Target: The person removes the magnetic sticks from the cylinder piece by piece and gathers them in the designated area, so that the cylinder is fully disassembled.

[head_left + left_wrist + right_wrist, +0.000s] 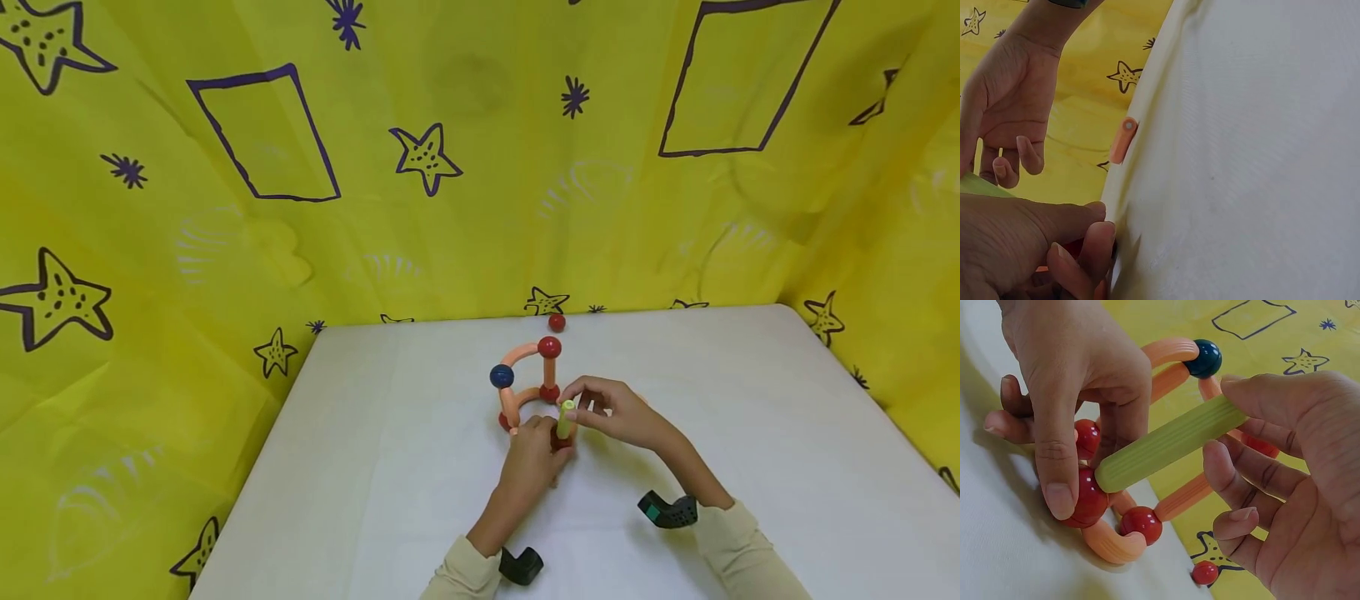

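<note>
My right hand [618, 412] pinches the upper end of a yellow-green ribbed rod [1169, 444] between thumb and fingers. The rod's lower end meets a red ball [1088, 503], which my left hand [531, 458] grips low at the table, thumb over its side. That ball belongs to a ring-like frame of orange straight and curved rods joined by balls. In the head view, the frame's upper level has a blue ball [502, 376], a curved orange rod [522, 353] and a red ball [550, 347]. My left hand hides part of the base.
A loose red ball [557, 322] lies at the back edge of the white table [405, 400]. An orange rod [1124, 140] rests on the table in the left wrist view. Yellow patterned sheeting [480, 233] stands behind and at both sides.
</note>
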`<action>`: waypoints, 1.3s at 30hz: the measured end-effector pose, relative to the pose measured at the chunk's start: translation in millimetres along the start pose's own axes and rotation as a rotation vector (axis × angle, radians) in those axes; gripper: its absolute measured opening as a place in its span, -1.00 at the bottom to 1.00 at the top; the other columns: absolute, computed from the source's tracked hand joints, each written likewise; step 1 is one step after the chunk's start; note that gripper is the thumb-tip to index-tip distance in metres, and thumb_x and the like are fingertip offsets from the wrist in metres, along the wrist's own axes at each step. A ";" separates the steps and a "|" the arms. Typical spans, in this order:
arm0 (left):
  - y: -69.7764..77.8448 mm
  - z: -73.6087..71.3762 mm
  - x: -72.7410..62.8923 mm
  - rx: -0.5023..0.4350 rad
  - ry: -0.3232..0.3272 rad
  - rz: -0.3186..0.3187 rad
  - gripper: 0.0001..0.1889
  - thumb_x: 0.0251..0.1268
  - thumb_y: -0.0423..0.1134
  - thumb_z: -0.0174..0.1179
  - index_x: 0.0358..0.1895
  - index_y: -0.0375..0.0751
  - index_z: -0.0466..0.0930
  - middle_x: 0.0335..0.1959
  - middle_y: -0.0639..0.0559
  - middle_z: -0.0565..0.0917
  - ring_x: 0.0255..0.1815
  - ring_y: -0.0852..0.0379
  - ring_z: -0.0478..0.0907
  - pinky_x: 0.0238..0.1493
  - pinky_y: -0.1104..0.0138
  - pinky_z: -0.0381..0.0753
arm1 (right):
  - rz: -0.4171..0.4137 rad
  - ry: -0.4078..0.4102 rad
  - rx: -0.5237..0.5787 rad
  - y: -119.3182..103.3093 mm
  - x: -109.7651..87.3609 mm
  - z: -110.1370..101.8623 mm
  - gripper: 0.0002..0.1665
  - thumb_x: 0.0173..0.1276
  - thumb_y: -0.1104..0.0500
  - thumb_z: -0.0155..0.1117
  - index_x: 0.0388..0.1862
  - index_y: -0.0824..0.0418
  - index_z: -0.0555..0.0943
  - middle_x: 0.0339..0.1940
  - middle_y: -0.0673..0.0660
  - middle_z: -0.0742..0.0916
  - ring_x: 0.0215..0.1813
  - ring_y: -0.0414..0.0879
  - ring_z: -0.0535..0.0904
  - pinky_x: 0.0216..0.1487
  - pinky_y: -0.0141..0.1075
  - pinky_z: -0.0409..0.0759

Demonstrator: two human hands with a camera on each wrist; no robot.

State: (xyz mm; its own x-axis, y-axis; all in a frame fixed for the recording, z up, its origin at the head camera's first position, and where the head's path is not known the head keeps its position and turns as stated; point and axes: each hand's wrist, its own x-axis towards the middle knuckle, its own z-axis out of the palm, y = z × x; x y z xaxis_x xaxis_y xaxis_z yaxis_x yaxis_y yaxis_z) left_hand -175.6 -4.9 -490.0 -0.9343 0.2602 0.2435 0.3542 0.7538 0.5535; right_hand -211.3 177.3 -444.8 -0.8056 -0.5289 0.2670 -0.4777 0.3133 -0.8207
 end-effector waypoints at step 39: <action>-15.9 -5.1 -3.0 -0.297 -0.128 -0.088 -0.62 0.13 -0.19 0.42 -0.04 -0.31 0.59 -0.20 -0.03 0.56 -0.62 0.38 0.41 -0.59 0.52 0.46 | 0.022 -0.007 -0.060 36.7 -17.1 12.3 -0.84 0.28 0.18 0.38 -0.15 0.09 0.69 -0.25 0.02 0.75 -0.35 -0.33 0.46 -0.39 -0.42 0.45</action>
State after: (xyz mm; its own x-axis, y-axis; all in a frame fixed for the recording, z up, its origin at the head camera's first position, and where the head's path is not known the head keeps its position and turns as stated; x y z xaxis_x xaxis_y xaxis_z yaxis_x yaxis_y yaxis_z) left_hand -178.2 -20.7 -495.4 -0.9524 0.2902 0.0927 0.2505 0.5726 0.7806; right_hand -210.8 188.1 -485.6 -0.8137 -0.5266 0.2461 -0.4806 0.3714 -0.7944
